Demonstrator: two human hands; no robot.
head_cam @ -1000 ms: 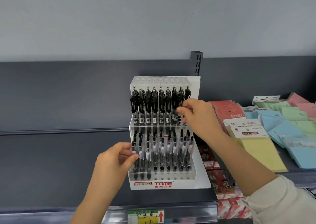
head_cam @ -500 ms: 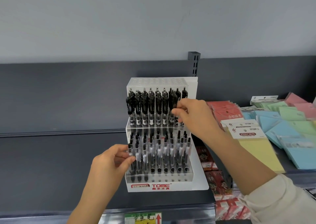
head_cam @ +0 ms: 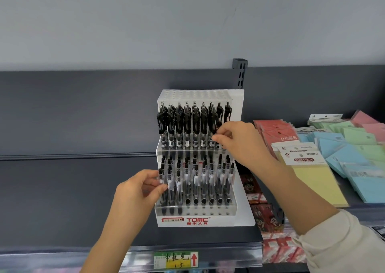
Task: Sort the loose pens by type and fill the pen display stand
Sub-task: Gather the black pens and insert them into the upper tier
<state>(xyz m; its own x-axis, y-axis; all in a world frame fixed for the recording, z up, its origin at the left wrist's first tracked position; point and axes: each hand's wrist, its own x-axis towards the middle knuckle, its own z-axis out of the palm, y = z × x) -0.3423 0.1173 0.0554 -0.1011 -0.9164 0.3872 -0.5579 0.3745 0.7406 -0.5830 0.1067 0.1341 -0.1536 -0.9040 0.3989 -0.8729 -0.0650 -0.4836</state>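
While steadying the pen stand (head_cam: 220, 220) on a dark shop shelf (head_cam: 62, 189), seating one pen in the stand's upper tier. Seen from above, looking down past both arms.

At the stand's lower left edge, the left hand (head_cam: 137, 191), grip curled round that edge, thumb lying across the outermost pens. At the right end of the stand's upper tier, the right hand (head_cam: 239, 141), grip pinched thumb to forefinger on the barrel of a black-topped pen (head_cam: 219, 114).

Rest of the upper tier packed with matching pens (head_cam: 187, 124). Lower tier holding slimmer clear pens (head_cam: 204, 174), with a run of empty holes (head_cam: 208, 200) along the stand's front row.

Compared with a second ago, barely any shift: both hands in the same spots on the stand, right fingertips slightly lower on the barrel, the two pens at the stand's right end now standing straighter. Probably means this pen is almost home in its hole and the upper tier nearly complete, with the front row of the lower tier still to fill.

No loose pens visible around the stand. To the stand's right, packs of sticky notes (head_cam: 312, 179); below its front, a price label (head_cam: 176, 259).
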